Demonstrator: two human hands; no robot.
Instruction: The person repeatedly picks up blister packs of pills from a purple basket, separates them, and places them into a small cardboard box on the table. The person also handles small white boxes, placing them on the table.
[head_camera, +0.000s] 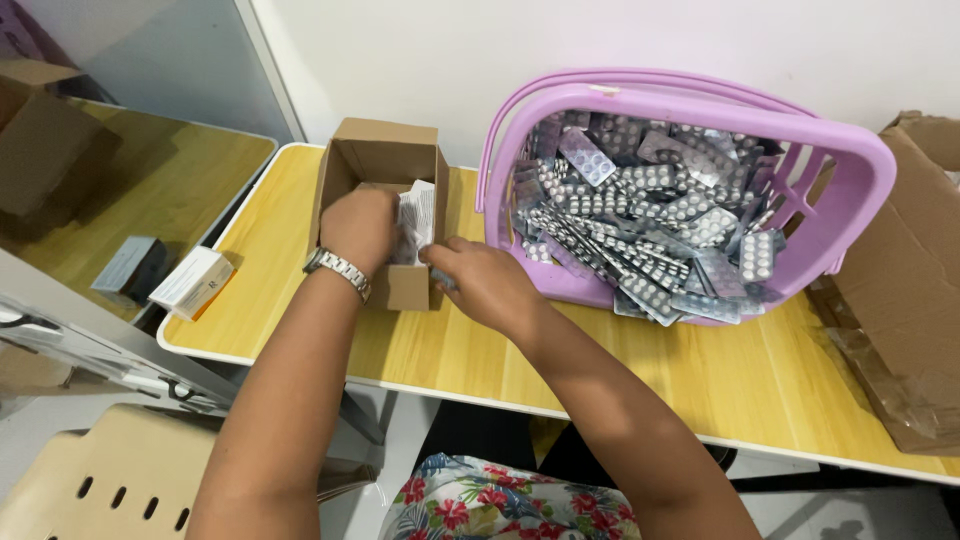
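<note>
A small open cardboard box (378, 150) stands on the wooden table (700, 370). My left hand (360, 225), with a metal watch on its wrist, reaches into the box and presses on a stack of silver blister packs (418, 215) standing upright inside. My right hand (482, 280) is at the box's right front corner, with its fingers touching the same stack and a blister pack edge showing under them. A tilted lilac plastic basket (850, 160) to the right is heaped with several silver blister packs (650, 220).
A large torn cardboard box (910, 290) lies at the table's right edge. A small white carton (192, 282) and a grey one (130, 265) sit left of the table. A beige chair back (100, 480) is at the lower left.
</note>
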